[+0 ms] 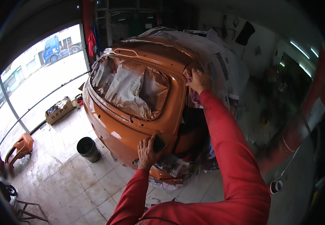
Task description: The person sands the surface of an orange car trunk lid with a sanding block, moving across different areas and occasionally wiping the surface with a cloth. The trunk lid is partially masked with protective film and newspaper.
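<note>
An orange car tailgate (132, 127) stands in front of me, its rear window covered with crumpled masking paper (127, 86). My left hand (147, 153) lies on the lower right of the tailgate, fingers stretched out on the orange paint. Beside its thumb is a dark patch (159, 144); whether it is a recess or a separate piece, I cannot tell. Higher up, my right hand (201, 81) has its fingers curled at the right edge of the body beside the window. A purplish crumpled sheet (194, 98), cloth or paper, shows beneath it, and the fingertips are partly hidden.
White masking sheets (222, 63) cover the car's roof and side. On the tiled floor to the left stand a dark bucket (88, 149), a cardboard box (60, 111) and an orange bumper part (20, 148). A blue truck (55, 50) shows outside the wide doorway.
</note>
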`<state>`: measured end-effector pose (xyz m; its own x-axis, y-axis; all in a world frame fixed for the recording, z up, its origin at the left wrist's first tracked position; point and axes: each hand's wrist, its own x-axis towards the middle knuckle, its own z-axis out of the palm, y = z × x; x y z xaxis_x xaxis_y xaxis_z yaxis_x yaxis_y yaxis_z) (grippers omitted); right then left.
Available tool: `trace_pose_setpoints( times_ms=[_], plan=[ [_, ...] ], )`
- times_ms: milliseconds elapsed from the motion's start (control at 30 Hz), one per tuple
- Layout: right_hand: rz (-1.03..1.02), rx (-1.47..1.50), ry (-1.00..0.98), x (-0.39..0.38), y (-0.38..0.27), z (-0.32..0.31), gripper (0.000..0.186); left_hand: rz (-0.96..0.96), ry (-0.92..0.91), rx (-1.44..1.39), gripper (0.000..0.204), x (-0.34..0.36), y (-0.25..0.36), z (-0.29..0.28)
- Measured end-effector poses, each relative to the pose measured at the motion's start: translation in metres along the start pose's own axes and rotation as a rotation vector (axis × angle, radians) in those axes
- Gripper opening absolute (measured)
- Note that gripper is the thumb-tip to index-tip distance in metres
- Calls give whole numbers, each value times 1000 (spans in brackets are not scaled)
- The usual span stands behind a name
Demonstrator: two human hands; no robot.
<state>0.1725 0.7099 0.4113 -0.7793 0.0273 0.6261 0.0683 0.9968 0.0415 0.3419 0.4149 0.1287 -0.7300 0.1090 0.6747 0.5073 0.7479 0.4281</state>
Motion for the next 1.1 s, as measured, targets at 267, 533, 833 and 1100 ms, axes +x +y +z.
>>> trace_pose_setpoints(
  times_ms=[267, 533, 833, 1100],
  plan=[
    [-94, -114, 127, 59, 35, -33, 15, -10, 24, -1, 87, 5, -3, -8],
    [199, -104, 122, 91, 96, -19, 26, -4, 24, -4, 86, 8, -1, -7],
    [555, 232, 151, 47, 155, 143, 26, -1, 9, 23, 85, 4, -2, -7],
    [415, 332, 191, -88, 209, 197, 29, 44, -2, 24, 94, 9, -2, 6]
  ],
)
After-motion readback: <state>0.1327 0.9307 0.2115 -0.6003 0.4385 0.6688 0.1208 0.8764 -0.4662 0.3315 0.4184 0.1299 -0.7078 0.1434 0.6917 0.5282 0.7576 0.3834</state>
